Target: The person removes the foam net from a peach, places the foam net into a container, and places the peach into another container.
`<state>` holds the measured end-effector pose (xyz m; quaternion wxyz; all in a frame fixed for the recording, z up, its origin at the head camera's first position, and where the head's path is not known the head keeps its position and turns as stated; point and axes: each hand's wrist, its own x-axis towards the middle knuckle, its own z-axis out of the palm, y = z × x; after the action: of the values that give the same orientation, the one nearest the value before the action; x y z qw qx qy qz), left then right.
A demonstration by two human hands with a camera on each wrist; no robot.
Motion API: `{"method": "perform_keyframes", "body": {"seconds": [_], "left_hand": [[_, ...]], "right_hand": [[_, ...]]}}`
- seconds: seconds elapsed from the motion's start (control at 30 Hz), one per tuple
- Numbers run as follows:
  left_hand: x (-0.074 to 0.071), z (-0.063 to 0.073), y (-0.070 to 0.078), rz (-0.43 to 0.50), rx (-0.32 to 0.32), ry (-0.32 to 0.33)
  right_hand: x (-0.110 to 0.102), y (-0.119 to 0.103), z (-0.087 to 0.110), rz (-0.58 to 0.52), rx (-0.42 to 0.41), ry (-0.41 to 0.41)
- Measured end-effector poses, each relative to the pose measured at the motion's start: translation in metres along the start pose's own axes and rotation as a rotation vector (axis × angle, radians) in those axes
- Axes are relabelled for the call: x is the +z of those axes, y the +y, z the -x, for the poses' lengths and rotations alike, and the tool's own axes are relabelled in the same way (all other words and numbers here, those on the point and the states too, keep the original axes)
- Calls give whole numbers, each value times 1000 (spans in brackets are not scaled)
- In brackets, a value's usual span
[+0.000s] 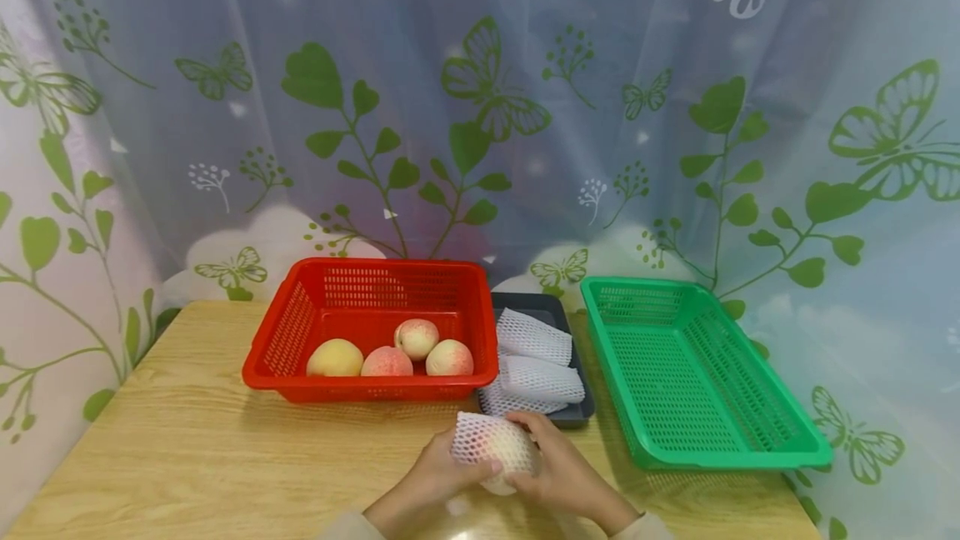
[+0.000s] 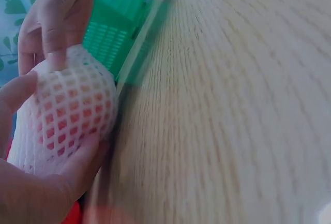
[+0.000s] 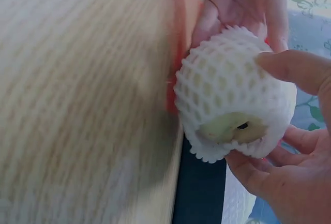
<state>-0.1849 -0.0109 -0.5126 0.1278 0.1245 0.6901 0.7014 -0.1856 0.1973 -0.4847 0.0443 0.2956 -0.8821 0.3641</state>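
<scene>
Both hands hold one peach (image 3: pixel 227 125) wrapped in a white foam net sleeve (image 2: pixel 72 100), over the table's near side. My left hand (image 1: pixel 437 473) grips it from the left, thumb and fingers curled round the net. On the other side my right hand (image 1: pixel 558 467) holds it between thumb and fingers near the sleeve's end. In the right wrist view the peach's stem end shows bare through the sleeve's opening; the net covers the rest. Several bare peaches (image 1: pixel 334 358) lie in the red basket (image 1: pixel 375 392) behind the left hand.
Behind the hands, a dark grey tray (image 1: pixel 579 413) holds several white foam net sleeves (image 1: pixel 534 338). A green basket (image 1: pixel 697 386) stands at the right, on the wooden table (image 1: pixel 150 448). A patterned curtain (image 1: pixel 585 107) hangs behind.
</scene>
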Motion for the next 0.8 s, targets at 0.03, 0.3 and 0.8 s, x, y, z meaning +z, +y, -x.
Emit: {"method": "perform_keyframes", "body": {"seconds": [0.03, 0.3, 0.8], "left_hand": [[1, 0, 0, 46, -18, -3], [3, 2, -2, 65, -135, -21], [-2, -5, 1, -101, -95, 163]], "right_hand": [[-2, 1, 0, -21, 3, 0], [-7, 8, 2, -191, 36, -60], [4, 17, 4, -394, 230, 5]]}}
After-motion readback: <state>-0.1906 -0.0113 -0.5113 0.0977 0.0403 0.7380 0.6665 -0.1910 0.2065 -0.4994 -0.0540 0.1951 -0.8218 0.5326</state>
